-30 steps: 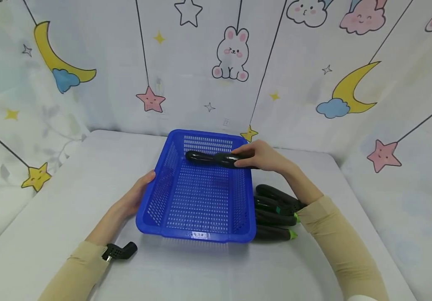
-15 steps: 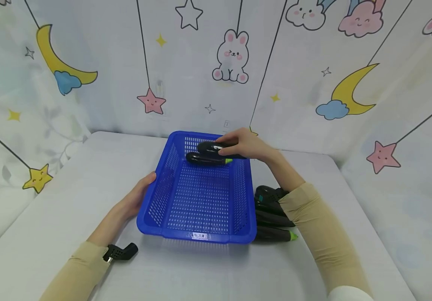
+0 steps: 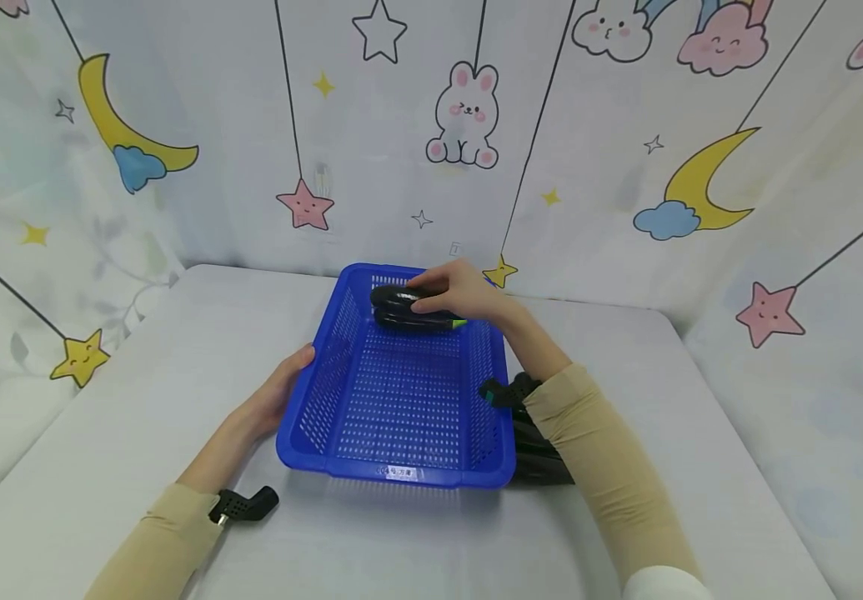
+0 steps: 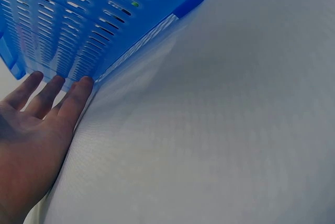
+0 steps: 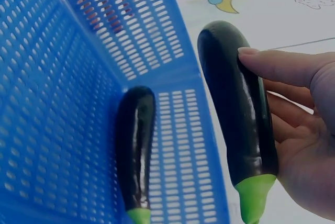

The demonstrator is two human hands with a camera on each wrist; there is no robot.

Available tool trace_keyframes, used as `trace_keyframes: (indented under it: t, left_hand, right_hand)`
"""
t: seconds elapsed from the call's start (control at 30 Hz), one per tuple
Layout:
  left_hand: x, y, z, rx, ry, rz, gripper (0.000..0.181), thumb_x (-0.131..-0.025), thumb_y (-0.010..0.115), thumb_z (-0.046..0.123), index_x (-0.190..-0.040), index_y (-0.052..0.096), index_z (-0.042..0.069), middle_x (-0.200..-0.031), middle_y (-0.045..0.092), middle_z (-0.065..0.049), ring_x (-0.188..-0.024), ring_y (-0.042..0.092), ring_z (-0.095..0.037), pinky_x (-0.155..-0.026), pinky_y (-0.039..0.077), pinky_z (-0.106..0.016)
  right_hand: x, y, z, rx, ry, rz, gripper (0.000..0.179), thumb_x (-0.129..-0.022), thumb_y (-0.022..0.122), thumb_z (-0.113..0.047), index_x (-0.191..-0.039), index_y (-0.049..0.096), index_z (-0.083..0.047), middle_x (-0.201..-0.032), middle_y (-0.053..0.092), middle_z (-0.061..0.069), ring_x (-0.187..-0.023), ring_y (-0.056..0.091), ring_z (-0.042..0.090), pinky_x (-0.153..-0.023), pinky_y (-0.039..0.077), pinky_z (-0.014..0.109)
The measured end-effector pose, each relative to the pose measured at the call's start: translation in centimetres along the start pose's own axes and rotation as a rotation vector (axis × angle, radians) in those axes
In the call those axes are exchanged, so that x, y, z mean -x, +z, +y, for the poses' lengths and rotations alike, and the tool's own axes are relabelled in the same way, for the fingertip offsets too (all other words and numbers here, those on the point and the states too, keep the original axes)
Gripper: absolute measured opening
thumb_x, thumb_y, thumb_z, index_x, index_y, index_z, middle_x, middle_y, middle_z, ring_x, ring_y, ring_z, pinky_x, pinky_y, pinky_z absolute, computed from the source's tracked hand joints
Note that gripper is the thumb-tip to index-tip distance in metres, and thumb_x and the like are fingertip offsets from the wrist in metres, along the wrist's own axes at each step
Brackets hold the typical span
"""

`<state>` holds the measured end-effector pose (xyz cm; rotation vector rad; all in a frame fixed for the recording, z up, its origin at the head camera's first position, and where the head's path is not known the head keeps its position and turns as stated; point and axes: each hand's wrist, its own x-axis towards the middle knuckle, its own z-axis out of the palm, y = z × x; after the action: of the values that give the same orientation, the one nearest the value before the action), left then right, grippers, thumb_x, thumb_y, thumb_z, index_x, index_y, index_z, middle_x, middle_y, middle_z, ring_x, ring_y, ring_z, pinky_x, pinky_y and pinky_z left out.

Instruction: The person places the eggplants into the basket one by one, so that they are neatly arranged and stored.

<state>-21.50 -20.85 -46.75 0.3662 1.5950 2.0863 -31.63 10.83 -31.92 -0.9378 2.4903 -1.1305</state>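
Note:
A glossy dark eggplant (image 5: 235, 109) with a green stem end is pinched between the thumb and fingers of my right hand (image 3: 461, 292), over the far end of the blue plastic basket (image 3: 408, 408). Just below it, a second eggplant (image 5: 136, 148) lies inside along the far wall, its green stem toward the right. At the basket's left side is my left hand (image 3: 269, 396). Its fingers reach out nearly straight in the left wrist view, with the fingertips (image 4: 86, 81) against the slotted wall. More dark eggplants (image 3: 539, 458) lie right of the basket, partly hidden behind my right forearm.
The basket stands on a white-covered table (image 3: 236, 308). Behind it hangs a pale curtain (image 3: 371, 133) printed with moons, stars and a rabbit. Black wrist devices project from both sleeves, the right one (image 3: 509, 390) overlapping the basket's right rim in the head view.
My right hand has moved left with the held eggplant, from over the basket's right rim to farther inside along the far wall. The left hand has stayed at the basket's side.

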Motion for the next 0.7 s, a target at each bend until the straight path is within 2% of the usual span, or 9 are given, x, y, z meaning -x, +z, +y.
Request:
trace_keyframes:
  t: [0.33,0.5,0.7]
  left_hand:
    - [0.0,0.1,0.0,-0.017,0.006,-0.002,0.075,-0.100,0.034,0.058,-0.158,0.006,0.018,-0.140,0.041,-0.026,-0.112,0.059,-0.029,-0.090,0.054,-0.045]
    - [0.0,0.1,0.0,-0.028,0.020,-0.014,0.075,-0.101,0.033,0.056,-0.158,0.005,0.017,-0.141,0.039,-0.028,-0.112,0.059,-0.029,-0.089,0.055,-0.045]
    - [0.0,0.0,0.0,-0.031,0.025,0.002,0.072,-0.101,0.032,0.055,-0.157,0.008,0.016,-0.140,0.041,-0.026,-0.112,0.059,-0.028,-0.088,0.055,-0.043]
  right_hand:
    - [-1.4,1.8,0.6,-0.032,-0.021,-0.017,0.037,-0.091,0.075,-0.014,-0.126,0.069,-0.005,-0.126,0.068,0.009,-0.109,0.066,0.020,-0.095,0.053,0.036]
    - [-1.9,2.5,0.5,-0.045,-0.002,-0.020,0.039,-0.090,0.076,-0.016,-0.127,0.069,-0.006,-0.126,0.068,0.008,-0.111,0.066,0.020,-0.097,0.051,0.036]
    - [-2.1,3.0,0.6,-0.048,0.023,-0.029,0.038,-0.089,0.077,-0.016,-0.126,0.069,-0.008,-0.123,0.070,0.006,-0.114,0.066,0.018,-0.100,0.050,0.037]
